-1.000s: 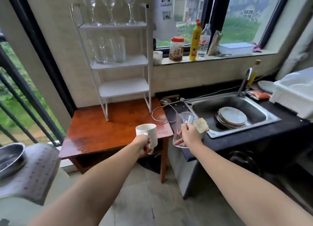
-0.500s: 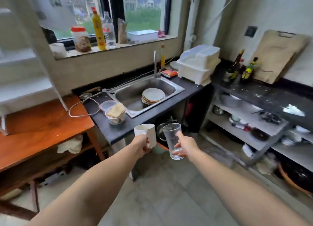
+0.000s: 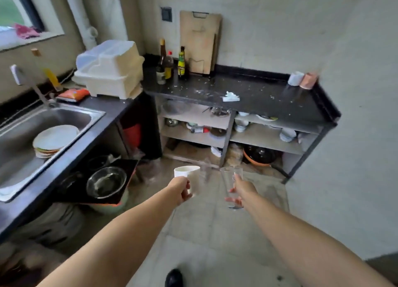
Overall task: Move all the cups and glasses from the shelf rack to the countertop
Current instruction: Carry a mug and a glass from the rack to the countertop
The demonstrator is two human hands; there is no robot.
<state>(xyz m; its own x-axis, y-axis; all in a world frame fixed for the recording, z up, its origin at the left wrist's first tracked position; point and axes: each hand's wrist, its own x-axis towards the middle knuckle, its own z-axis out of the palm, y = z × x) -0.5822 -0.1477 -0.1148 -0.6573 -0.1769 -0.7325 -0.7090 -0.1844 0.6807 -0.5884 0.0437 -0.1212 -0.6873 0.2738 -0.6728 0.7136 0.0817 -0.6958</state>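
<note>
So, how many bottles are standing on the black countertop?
3, grouped at the back left corner beside the cutting board: tall dark bottle, red-capped bottle, yellow-labelled bottle. More may hide behind.

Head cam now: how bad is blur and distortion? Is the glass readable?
Head view: motion blur smears the left side, tap and window sill worst. The clear glass in the right hand is faint and ghosted against the floor; the white mug in the left hand reads clearly. Wide-angle bending curves the countertop edges. Light is soft and dim, without glare.
</note>
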